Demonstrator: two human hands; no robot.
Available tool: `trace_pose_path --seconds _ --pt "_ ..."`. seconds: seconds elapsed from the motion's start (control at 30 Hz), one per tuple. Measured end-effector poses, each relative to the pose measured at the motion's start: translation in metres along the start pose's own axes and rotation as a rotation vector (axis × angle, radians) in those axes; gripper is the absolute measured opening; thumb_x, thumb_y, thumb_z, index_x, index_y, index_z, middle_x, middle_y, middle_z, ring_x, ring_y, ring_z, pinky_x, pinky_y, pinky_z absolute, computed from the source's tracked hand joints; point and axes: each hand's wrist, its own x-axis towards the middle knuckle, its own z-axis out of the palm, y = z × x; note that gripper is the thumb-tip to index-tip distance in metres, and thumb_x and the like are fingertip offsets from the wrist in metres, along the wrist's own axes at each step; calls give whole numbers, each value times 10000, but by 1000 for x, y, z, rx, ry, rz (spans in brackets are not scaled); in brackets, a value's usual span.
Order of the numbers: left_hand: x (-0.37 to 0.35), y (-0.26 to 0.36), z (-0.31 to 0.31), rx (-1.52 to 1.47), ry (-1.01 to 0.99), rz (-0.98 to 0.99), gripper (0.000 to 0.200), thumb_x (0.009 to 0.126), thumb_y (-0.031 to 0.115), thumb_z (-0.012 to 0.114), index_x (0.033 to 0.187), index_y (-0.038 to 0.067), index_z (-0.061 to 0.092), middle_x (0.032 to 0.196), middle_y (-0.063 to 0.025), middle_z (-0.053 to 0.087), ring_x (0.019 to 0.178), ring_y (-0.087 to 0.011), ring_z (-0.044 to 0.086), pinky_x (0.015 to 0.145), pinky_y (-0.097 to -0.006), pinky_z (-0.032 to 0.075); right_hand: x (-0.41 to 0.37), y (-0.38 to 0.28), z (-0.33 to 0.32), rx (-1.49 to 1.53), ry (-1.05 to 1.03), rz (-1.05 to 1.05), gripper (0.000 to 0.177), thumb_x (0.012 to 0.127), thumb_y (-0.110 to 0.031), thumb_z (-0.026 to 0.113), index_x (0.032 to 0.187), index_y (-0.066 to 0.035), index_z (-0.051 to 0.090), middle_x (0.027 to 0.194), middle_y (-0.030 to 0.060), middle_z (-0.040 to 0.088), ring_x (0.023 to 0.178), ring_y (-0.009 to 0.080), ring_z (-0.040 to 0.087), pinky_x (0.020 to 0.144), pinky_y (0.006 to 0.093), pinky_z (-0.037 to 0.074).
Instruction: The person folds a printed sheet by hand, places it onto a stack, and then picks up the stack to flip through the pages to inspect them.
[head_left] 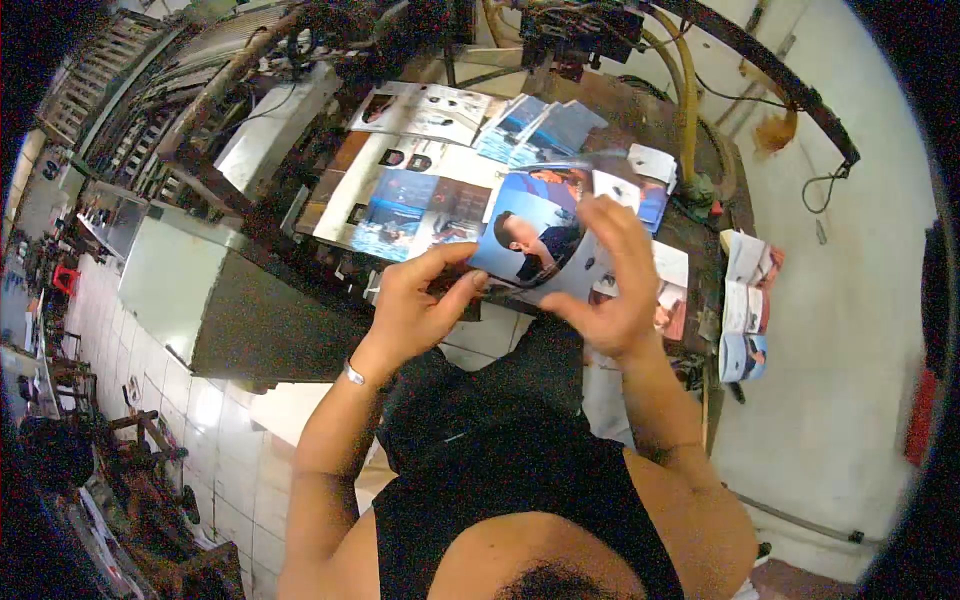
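A glossy printed booklet point(515, 238), showing a photo of a person on a blue background, is tilted up in front of me. My left hand point(420, 305) pinches its lower left corner between thumb and fingers. At the booklet's right edge is my right hand point(620, 280), thumb and fingers wide apart; whether its fingertips touch the page I cannot make out. Beneath and left of the booklet lie blue and dark printed sheets point(405, 210) on the worktable point(340, 165). Farther back, a fanned pile of blue prints point(530, 130) rests beside white printed sheets point(425, 112).
Metal machinery point(240, 110) with bars stands at the left, next to a pale cabinet point(160, 285). A yellow hose point(685, 100) runs down behind the table. More prints point(655, 170) lie at the table's right side, and a printed strip point(745, 305) hangs beyond its edge.
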Motion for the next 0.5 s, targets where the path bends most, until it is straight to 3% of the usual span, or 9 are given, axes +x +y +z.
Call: trace_pose_path --seconds 0.13,0.17,0.27,0.4,0.5 --pt "-7 2 -3 -106 4 24 269 916 26 782 1175 -7 718 961 -76 767 850 -102 710 742 -269 577 7 -24 13 -65 -227 61 1053 639 -654 853 1498 -126 550 1483 145 570 1401 364 505 1194 626 263" --pt "-10 6 -4 -141 9 -17 273 915 26 782 1178 -6 715 965 -77 766 857 -104 711 745 -268 576 9 -29 16 -92 -210 36 1027 624 -616 882 1451 -83 591 1454 163 599 1385 371 529 1216 578 241" --pt "-17 8 -8 -129 17 -32 277 911 28 787 1175 -1 708 985 -79 761 886 -109 710 766 -274 576 9 -42 25 -139 -163 8 1030 626 -629 874 1454 -86 589 1466 158 589 1387 367 528 1217 581 240" --pt "-36 -2 -11 -23 -21 22 330 893 34 802 1201 9 686 1012 -73 752 908 -115 705 802 -289 575 0 -40 30 25 -254 52 1131 615 -665 860 1535 -118 496 1468 152 579 1400 387 501 1204 653 234" --pt "-65 -21 -5 -140 -27 -202 422 899 36 771 1303 30 651 1022 -51 739 874 -105 678 800 -283 555 -26 -27 32 84 -296 162 1105 637 -622 881 1526 -90 495 1482 172 572 1400 399 502 1214 637 238"
